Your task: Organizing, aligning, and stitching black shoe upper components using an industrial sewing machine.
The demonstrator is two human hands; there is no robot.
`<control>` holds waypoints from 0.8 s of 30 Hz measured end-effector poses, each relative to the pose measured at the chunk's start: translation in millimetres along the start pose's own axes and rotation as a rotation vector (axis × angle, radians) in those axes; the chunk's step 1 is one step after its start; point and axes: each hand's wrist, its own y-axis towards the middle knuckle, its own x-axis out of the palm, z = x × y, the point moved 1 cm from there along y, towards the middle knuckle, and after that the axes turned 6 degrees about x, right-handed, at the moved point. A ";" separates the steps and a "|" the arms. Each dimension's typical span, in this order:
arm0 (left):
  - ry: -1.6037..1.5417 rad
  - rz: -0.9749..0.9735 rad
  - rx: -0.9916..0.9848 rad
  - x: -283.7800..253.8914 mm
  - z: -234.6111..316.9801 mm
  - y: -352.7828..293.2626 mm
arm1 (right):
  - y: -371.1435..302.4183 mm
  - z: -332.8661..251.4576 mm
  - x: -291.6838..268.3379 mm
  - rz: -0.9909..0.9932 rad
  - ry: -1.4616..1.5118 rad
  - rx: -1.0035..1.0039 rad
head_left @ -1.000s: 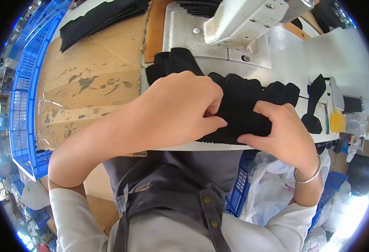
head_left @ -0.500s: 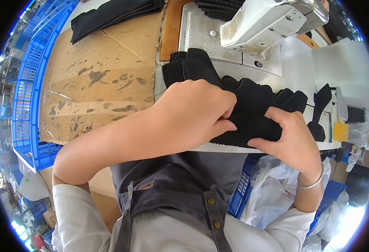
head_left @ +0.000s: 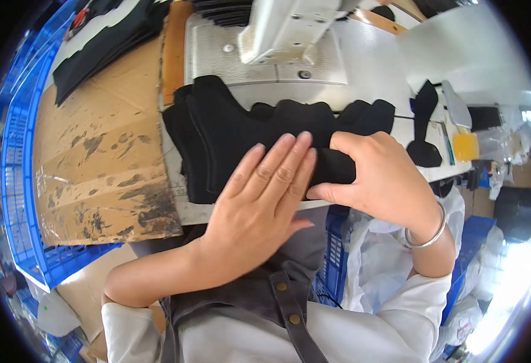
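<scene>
A stack of black fabric pieces (head_left: 247, 130) with wavy far edges lies along the front of the white sewing table. My left hand (head_left: 256, 202) rests on its near part, fingers stretched out side by side and the thumb apart. Beside those fingertips, my right hand (head_left: 383, 172) grips the near right part of the fabric between thumb and fingers. A silvery bangle circles the right wrist. Both palms and the fabric beneath them are hidden.
Beyond the fabric stands a white sewing machine (head_left: 289, 36). To the left are a stained cardboard sheet (head_left: 96, 151), folded black cloth (head_left: 105, 48) and a blue crate (head_left: 20, 181). A dark narrow-waisted piece (head_left: 424, 121) and a yellow block (head_left: 465, 147) lie at right.
My left hand has gone from a closed pinch to lying flat on the fabric with fingers extended. The right hand still grips the fabric. The whole view has shifted.
</scene>
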 end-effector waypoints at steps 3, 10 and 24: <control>0.090 -0.074 -0.031 12.3 -1.7 -2.7 | -4.8 22.3 -10.3 -0.184 0.179 0.096; 0.053 -0.048 -0.014 12.9 -2.5 -0.5 | -11.3 35.0 -12.4 -0.305 0.562 0.338; 0.025 -0.105 0.020 6.9 -3.9 -0.2 | -10.0 48.8 -14.0 -0.461 0.768 0.308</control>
